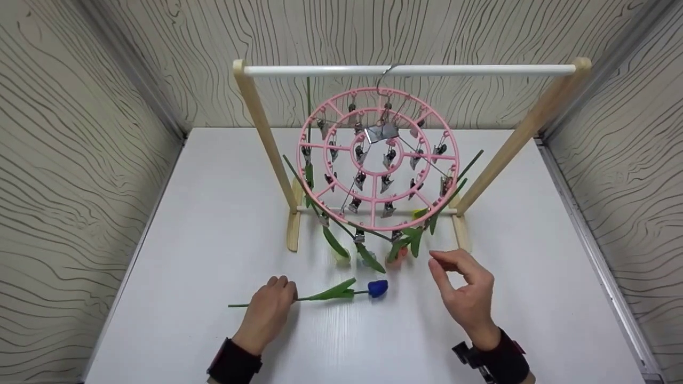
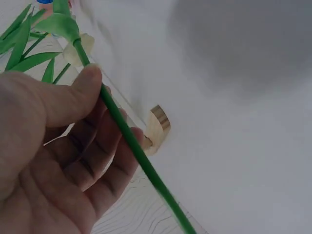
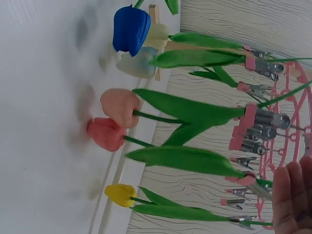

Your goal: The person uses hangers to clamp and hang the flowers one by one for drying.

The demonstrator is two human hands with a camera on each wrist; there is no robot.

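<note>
My left hand pinches the green stem of a blue artificial tulip low over the white table. The stem crosses the thumb and fingertips in the left wrist view. The bloom points right. My right hand is raised right of the hanging flowers, thumb and forefinger tips close together, nothing visible between them. A round pink clip hanger hangs above. From its clips several tulips hang bloom-down, among them a peach one, a red one and a yellow one.
A wooden stand with a white top bar carries the hanger by its hook. Its feet stand on the white table. Wood-patterned walls enclose the back and sides. Several metal clips hold nothing.
</note>
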